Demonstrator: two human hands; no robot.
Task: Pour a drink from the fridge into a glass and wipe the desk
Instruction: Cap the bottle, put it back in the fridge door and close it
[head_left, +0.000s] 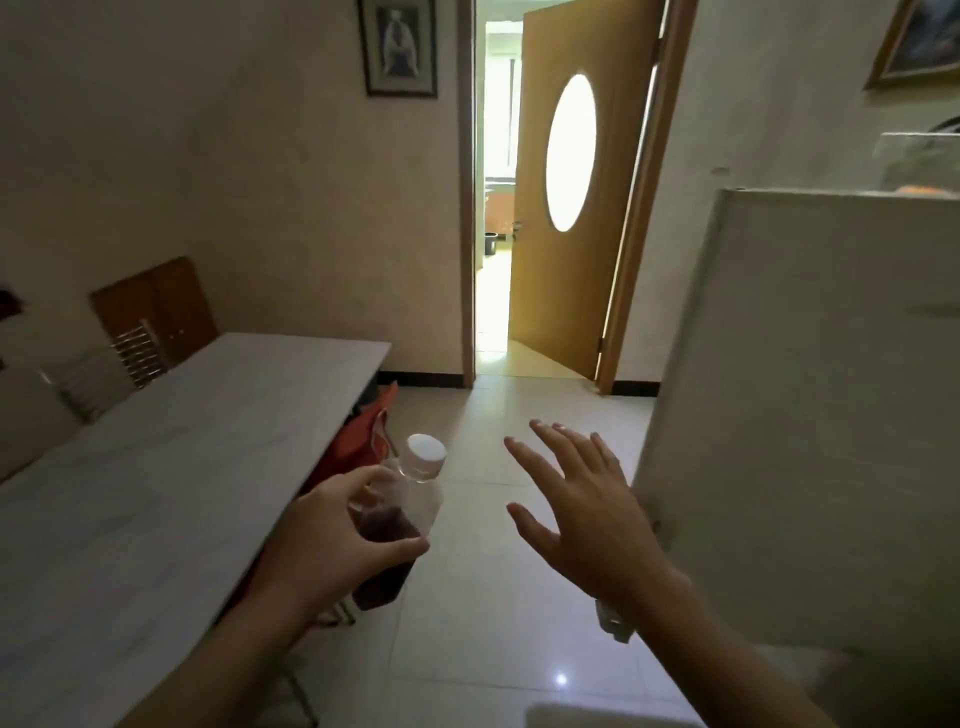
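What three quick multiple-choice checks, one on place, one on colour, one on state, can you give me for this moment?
1. Where is the bottle?
A. on the desk
B. in the left hand
C. on the floor

2. What colour is the bottle's cap?
A. white
B. red
C. blue

3. How is the right hand?
A. closed on the cap
B. gripping the door
C. open and empty

Key: 1 B, the left hand is wrapped around the bottle beside the desk. 2 A, the cap is white and still on. 3 C, the right hand has spread fingers near the fridge, touching nothing.
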